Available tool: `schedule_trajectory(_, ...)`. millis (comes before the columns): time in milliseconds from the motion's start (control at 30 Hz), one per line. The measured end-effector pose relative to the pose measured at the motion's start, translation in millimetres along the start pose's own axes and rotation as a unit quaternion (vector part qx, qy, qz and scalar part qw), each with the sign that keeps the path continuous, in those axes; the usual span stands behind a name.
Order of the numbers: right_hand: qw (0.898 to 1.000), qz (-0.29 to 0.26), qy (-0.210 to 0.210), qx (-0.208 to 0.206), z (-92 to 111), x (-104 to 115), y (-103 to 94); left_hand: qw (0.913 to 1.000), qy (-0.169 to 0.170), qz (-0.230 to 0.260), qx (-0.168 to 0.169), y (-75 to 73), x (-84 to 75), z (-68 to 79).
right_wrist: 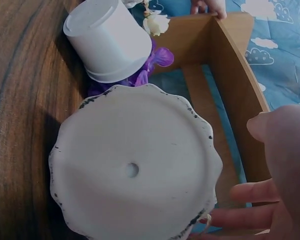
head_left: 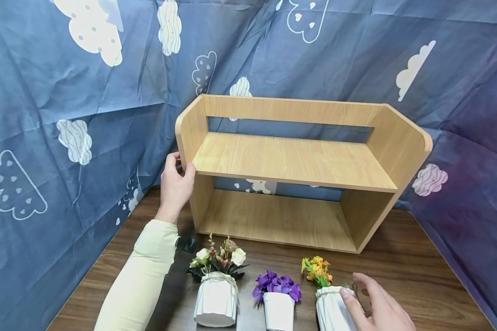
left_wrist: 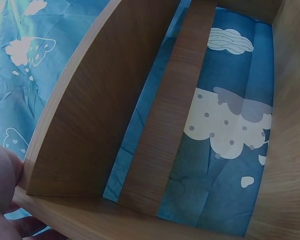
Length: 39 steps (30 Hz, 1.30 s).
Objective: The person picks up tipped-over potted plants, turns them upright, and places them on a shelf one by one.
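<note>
A two-tier wooden shelf point(head_left: 294, 161) stands on the table against the blue cloth. My left hand point(head_left: 177, 186) grips its left side panel, thumb at the front edge and fingers around the outer face. Low on the right, my right hand point(head_left: 378, 303) hovers beside a ribbed white pot of orange flowers point(head_left: 335, 305), thumb and fingers spread apart. That pot lies on its side, its scalloped base point(right_wrist: 115, 125) facing the right wrist camera. Fingertips overlap the pot's edge there; contact cannot be told.
Left of that pot lie a smooth white pot of purple flowers point(head_left: 279, 310) and a ribbed white pot of cream flowers point(head_left: 216, 299). The dark wooden table point(head_left: 430, 271) extends beneath everything. Cloud-patterned blue cloth point(head_left: 120, 92) hangs behind and at both sides.
</note>
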State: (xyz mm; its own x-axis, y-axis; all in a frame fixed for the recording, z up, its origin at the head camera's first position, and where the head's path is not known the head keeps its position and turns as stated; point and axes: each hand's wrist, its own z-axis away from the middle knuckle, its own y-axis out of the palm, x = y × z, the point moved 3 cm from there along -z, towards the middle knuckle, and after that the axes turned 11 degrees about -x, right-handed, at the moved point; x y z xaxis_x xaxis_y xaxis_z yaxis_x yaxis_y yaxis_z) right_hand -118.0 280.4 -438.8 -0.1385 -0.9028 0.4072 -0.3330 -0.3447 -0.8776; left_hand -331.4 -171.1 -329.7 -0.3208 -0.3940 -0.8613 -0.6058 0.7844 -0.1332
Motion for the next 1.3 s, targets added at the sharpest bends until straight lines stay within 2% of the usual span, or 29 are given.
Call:
schedule_trajectory(233,0.999,0.012,0.029,0.042,-2.1,-3.4,4.1,1.0000,-0.001,0.003,0.002,-0.2,0.1,-0.7)
schedule_trajectory(467,0.999,0.013,0.031,0.023,1.9,-7.0,8.5,1.0000,0.001,0.003,0.009,0.1,-1.3,-1.1)
schedule_trajectory(667,0.998,0.013,0.052,0.038,0.5,-11.9,13.1,0.9999,-0.003,0.001,0.013,0.0,-2.4,-0.1)
schedule_trajectory(1100,0.989,0.042,0.077,0.117,-3.1,-24.2,22.9,1.0000,0.001,0.001,0.009,0.4,-1.4,-1.1)
schedule_trajectory(1300,0.989,0.042,0.076,0.124,-3.5,-28.3,28.2,0.9999,-0.005,-0.001,0.011,-1.0,-0.3,0.6)
